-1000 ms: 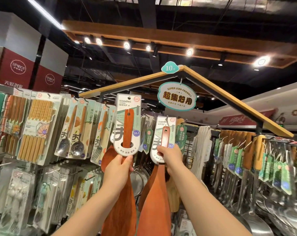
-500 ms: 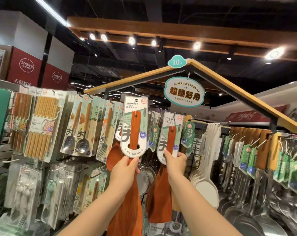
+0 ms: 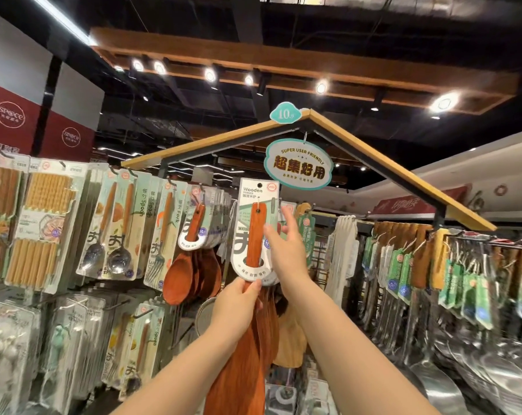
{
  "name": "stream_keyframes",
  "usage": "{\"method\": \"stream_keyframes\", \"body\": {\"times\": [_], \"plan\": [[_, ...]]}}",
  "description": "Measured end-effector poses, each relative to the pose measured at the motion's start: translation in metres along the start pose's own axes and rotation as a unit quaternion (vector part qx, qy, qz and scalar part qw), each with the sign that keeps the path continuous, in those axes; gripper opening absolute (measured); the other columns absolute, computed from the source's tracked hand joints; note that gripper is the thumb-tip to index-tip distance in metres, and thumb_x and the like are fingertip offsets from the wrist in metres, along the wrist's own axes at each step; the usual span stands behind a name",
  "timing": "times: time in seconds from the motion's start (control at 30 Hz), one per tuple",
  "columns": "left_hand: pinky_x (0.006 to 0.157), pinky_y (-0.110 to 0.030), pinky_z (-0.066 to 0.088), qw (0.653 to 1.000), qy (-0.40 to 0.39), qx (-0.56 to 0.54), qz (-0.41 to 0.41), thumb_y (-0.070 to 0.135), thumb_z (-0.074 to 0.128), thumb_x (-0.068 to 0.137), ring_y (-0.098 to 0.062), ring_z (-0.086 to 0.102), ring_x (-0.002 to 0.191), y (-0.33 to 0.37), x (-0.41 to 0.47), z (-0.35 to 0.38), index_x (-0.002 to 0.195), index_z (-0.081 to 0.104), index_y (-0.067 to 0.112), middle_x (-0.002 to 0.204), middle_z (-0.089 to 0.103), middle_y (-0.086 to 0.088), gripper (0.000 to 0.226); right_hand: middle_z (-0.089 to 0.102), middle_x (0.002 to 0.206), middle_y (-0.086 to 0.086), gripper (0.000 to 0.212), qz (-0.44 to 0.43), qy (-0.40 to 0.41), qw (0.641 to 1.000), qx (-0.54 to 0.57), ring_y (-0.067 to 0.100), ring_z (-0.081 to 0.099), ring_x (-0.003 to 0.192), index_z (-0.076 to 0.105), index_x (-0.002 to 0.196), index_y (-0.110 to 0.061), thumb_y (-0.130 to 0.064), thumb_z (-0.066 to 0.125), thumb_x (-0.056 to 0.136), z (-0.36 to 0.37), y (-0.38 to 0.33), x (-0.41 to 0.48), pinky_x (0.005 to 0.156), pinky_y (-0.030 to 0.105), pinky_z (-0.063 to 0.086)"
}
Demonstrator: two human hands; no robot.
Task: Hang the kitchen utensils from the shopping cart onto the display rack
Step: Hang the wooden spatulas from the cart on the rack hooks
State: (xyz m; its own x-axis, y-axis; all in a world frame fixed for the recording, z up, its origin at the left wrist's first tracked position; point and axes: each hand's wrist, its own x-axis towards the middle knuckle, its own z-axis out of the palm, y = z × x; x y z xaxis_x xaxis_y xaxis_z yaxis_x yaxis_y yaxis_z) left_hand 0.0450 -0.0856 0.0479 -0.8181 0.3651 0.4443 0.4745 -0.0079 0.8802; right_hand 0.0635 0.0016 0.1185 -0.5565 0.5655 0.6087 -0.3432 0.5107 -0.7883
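My left hand (image 3: 238, 304) grips a reddish wooden turner (image 3: 255, 235) just below its white and green "Wooden" card, holding it up in front of the display rack (image 3: 373, 163). My right hand (image 3: 283, 250) is raised beside the card with fingers spread, its thumb touching the card's right edge, and holds nothing. A second turner hangs right behind the one I hold, mostly hidden by it. The rack's hook at the top of the card is hidden behind the card.
Wooden spoons (image 3: 181, 274) hang just left of the turner. Carded spoons and forks (image 3: 119, 229) and chopstick packs (image 3: 44, 226) fill the left panel. Tagged wooden and steel utensils (image 3: 418, 259) hang on the right rail. A teal sign (image 3: 298, 164) dangles under the rack's peak.
My right hand has let go of the second turner, which now hangs on the rack. My left hand has brought its turner rightward in front of it.
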Motion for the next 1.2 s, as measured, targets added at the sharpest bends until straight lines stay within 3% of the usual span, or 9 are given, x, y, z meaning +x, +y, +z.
{"method": "stream_keyframes", "body": {"times": [0.1, 0.17, 0.3, 0.47, 0.6, 0.73, 1.03, 1.2], "plan": [[0.063, -0.028, 0.036, 1.0, -0.013, 0.002, 0.0, 0.029, 0.045, 0.097, -0.016, 0.057, 0.072, 0.002, -0.001, 0.003, 0.083, 0.061, 0.011, 0.071, 0.063, 0.001, 0.028, 0.039, 0.135, -0.011, 0.061, -0.008, -0.025, 0.999, 0.019, 0.009, 0.045, 0.119, 0.031, 0.142, -0.044, -0.029, 0.06, 0.09, -0.002, 0.005, -0.003, 0.092, 0.027, 0.047], [0.07, -0.031, 0.039, 1.0, -0.028, 0.005, -0.006, 0.029, 0.045, 0.097, -0.018, 0.059, 0.077, 0.002, -0.002, 0.004, 0.086, 0.063, 0.01, 0.072, 0.064, 0.0, 0.029, 0.042, 0.14, -0.012, 0.066, 0.003, -0.032, 0.999, 0.02, 0.011, 0.049, 0.121, 0.032, 0.142, -0.043, -0.026, 0.065, 0.087, -0.001, 0.011, -0.002, 0.099, 0.034, 0.047], [0.073, -0.03, 0.041, 0.999, -0.04, 0.015, -0.005, 0.03, 0.042, 0.098, -0.016, 0.06, 0.073, 0.003, -0.002, 0.002, 0.07, 0.059, 0.014, 0.068, 0.066, 0.003, 0.036, 0.044, 0.144, -0.006, 0.075, 0.02, -0.01, 1.0, -0.012, 0.02, 0.05, 0.125, 0.033, 0.143, -0.04, -0.023, 0.07, 0.079, 0.001, 0.018, 0.0, 0.099, 0.046, 0.047], [0.067, -0.028, 0.039, 0.999, -0.052, 0.011, 0.0, 0.032, 0.041, 0.098, -0.013, 0.058, 0.069, 0.006, -0.003, 0.001, 0.08, 0.064, 0.01, 0.068, 0.067, 0.001, 0.036, 0.048, 0.14, -0.005, 0.076, 0.015, 0.024, 1.0, -0.006, 0.022, 0.054, 0.12, 0.034, 0.142, -0.041, -0.019, 0.068, 0.077, 0.002, 0.019, 0.003, 0.094, 0.047, 0.05], [0.062, -0.024, 0.038, 0.998, -0.054, 0.025, 0.003, 0.032, 0.04, 0.098, -0.008, 0.056, 0.064, 0.009, 0.0, 0.0, 0.071, 0.058, 0.014, 0.064, 0.065, 0.003, 0.037, 0.053, 0.134, -0.001, 0.076, 0.023, 0.035, 0.999, -0.02, 0.021, 0.058, 0.113, 0.033, 0.144, -0.034, -0.016, 0.068, 0.079, 0.0, 0.02, 0.006, 0.092, 0.046, 0.052], [0.072, -0.029, 0.041, 0.998, -0.06, 0.021, 0.008, 0.033, 0.039, 0.098, -0.012, 0.057, 0.068, 0.013, 0.002, -0.001, 0.072, 0.057, 0.014, 0.063, 0.065, 0.003, 0.037, 0.056, 0.13, -0.002, 0.077, 0.027, 0.034, 0.999, -0.029, 0.02, 0.059, 0.11, 0.031, 0.146, -0.031, -0.016, 0.068, 0.08, -0.002, 0.017, 0.01, 0.092, 0.045, 0.051], [0.076, -0.036, 0.048, 0.996, -0.069, -0.048, -0.022, 0.034, 0.044, 0.096, -0.016, 0.054, 0.059, 0.02, 0.005, -0.004, 0.072, 0.058, 0.012, 0.055, 0.062, 0.002, 0.036, 0.054, 0.131, -0.001, 0.085, 0.043, 0.028, 0.997, -0.054, 0.022, 0.059, 0.111, 0.029, 0.145, -0.036, -0.029, 0.063, 0.069, 0.004, 0.007, 0.013, 0.09, 0.047, 0.052], [0.079, -0.032, 0.046, 0.996, -0.087, -0.023, -0.019, 0.035, 0.042, 0.097, -0.012, 0.056, 0.063, 0.026, 0.005, -0.006, 0.079, 0.061, 0.012, 0.062, 0.065, 0.001, 0.035, 0.058, 0.123, -0.001, 0.088, 0.048, 0.03, 0.998, -0.032, 0.024, 0.063, 0.103, 0.032, 0.143, -0.038, -0.034, 0.062, 0.06, 0.001, 0.008, 0.015, 0.085, 0.049, 0.054]]}}
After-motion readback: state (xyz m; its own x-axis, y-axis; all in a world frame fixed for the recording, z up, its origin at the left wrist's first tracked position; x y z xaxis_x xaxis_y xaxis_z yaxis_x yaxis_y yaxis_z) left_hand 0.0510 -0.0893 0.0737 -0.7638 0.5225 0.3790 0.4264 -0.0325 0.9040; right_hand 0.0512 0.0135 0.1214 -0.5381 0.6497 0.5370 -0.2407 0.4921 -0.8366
